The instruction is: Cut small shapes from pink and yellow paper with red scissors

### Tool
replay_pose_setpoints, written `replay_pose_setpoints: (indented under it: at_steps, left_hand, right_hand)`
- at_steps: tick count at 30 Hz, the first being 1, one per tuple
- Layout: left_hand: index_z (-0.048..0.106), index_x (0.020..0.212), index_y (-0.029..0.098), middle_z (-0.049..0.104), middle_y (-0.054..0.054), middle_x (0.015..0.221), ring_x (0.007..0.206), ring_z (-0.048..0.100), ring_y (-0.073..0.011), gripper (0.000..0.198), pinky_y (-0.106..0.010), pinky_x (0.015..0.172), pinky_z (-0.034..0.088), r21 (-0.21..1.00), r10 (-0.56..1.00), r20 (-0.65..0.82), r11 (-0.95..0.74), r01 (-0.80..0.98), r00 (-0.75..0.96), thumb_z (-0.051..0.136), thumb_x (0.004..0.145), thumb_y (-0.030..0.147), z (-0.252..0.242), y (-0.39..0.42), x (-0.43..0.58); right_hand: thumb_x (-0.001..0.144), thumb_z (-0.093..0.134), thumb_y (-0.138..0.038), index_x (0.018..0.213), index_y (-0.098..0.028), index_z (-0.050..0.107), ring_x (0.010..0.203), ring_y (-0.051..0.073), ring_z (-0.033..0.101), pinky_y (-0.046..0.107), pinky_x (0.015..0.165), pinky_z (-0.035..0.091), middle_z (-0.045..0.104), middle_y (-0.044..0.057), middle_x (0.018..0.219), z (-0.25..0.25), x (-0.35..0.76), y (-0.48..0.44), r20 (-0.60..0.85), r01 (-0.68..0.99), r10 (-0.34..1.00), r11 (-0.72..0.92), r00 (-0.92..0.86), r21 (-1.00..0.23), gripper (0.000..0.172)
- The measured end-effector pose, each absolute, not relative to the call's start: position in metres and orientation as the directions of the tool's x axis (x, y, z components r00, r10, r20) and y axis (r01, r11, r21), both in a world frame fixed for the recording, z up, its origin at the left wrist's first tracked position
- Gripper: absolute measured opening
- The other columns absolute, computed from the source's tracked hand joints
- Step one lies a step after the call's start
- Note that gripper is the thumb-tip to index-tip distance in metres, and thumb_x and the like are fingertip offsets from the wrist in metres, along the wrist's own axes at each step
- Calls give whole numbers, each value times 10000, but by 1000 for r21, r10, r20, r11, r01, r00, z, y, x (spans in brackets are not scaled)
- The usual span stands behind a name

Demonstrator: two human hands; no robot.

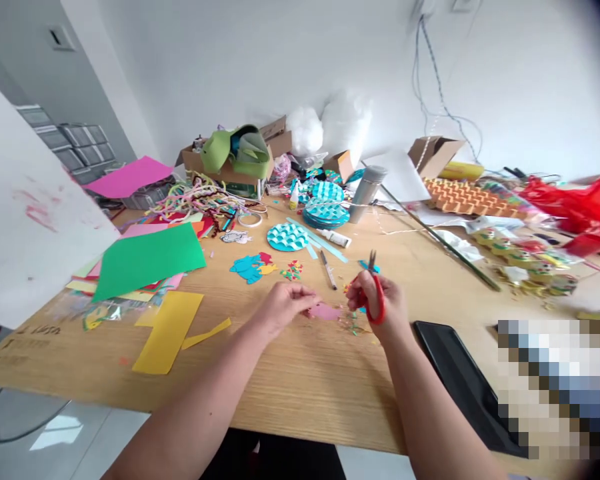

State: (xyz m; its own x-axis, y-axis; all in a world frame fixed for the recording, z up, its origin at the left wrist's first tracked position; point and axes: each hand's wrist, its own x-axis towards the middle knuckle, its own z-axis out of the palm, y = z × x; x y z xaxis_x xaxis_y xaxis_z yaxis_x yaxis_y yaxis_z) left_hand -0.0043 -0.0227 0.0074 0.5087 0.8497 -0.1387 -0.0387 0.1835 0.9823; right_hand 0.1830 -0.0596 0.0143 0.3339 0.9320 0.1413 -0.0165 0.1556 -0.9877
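Observation:
My left hand [291, 303] pinches the edge of a small pink paper piece [326, 311] just above the table. In my right hand [387, 303] is a pair of red-handled scissors [377, 303], with the blades pointing up and away from the pink paper. Tiny coloured paper scraps [353, 325] lie under and between the hands. Just beyond them are a pen [329, 270], a heap of small cut bits [293, 270] and blue fish-shaped cutouts [247, 268] with a red and a yellow one beside them.
Green paper [150, 260] and yellow paper [170, 333] lie on the left. A blue wavy paper disc [287, 237], a glue bottle [336, 238] and a grey tumbler [367, 193] stand or lie farther back. A black tray [460, 380] is by my right forearm; a long green stick [440, 240] slants behind it.

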Motion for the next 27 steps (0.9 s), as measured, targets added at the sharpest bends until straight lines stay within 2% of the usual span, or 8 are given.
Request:
replay_pose_setpoints:
  at_steps: [3, 5, 8, 12, 16, 18, 22, 27]
  left_hand:
    - [656, 736, 108, 665, -44, 726, 638, 614, -125, 242, -276, 632, 531, 837, 819, -218, 436, -329, 531, 789, 613, 268, 10, -18, -7]
    - [650, 724, 108, 662, -41, 716, 657, 627, -130, 225, -268, 620, 541, 776, 812, -246, 492, -394, 530, 798, 602, 226, 10, -17, -7]
    - [652, 713, 107, 670, -47, 715, 650, 632, -129, 175, -262, 613, 546, 752, 807, -262, 515, -412, 530, 779, 624, 187, 10, -18, -7]
    - [652, 741, 101, 687, -71, 736, 652, 650, -143, 166, -262, 614, 544, 766, 793, -269, 520, -378, 547, 760, 660, 197, 12, -20, -7]
    - [644, 903, 117, 703, -90, 832, 651, 663, -149, 232, -264, 596, 532, 776, 807, -275, 508, -375, 523, 699, 754, 287, 16, -12, -14]
    - [624, 946, 134, 701, -81, 877, 653, 658, -133, 220, -241, 589, 515, 771, 861, -271, 462, -439, 431, 660, 790, 286, 19, -6, -19]
    - [603, 960, 140, 673, -50, 833, 622, 617, -94, 182, -207, 574, 481, 760, 920, -246, 379, -529, 305, 621, 805, 233, 30, 0, -30]
    - [605, 1022, 136, 666, -62, 899, 679, 621, -114, 338, -232, 615, 484, 843, 949, -83, 229, -486, 304, 708, 716, 238, 54, -12, -50]
  right_hand:
    - [762, 671, -536, 627, -161, 624, 456, 122, 569, 221, 472, 461, 611, 4, 521, 18, 182, -60, 113, 39, 978, 107, 177, -993, 401]
    - [745, 689, -523, 632, -164, 622, 499, 127, 564, 223, 497, 454, 602, -4, 545, 22, 180, -62, 117, 74, 988, 109, 104, -991, 382]
    - [690, 750, -461, 671, -171, 620, 526, 122, 541, 214, 497, 424, 594, -23, 579, 25, 177, -64, 120, 91, 992, 116, 38, -989, 318]
    - [646, 793, -351, 716, -170, 613, 542, 120, 541, 203, 500, 398, 619, -23, 590, 24, 176, -64, 62, 70, 998, 62, -11, -996, 264]
    - [674, 764, -314, 742, -173, 609, 533, 117, 522, 202, 491, 398, 597, -29, 585, 25, 183, -65, 58, 67, 998, 57, 13, -996, 220]
    - [668, 764, -288, 701, -169, 606, 529, 110, 512, 193, 483, 394, 577, -32, 578, 27, 188, -66, 48, 141, 998, 54, -48, -989, 200]
    - [654, 761, -293, 610, -173, 579, 471, 100, 481, 176, 411, 346, 556, -38, 528, 28, 194, -69, -136, 344, 926, -7, -352, -939, 223]
    - [620, 770, -352, 585, -169, 559, 476, 97, 478, 183, 420, 362, 563, -25, 532, 26, 199, -68, -210, 526, 896, 32, -392, -850, 281]
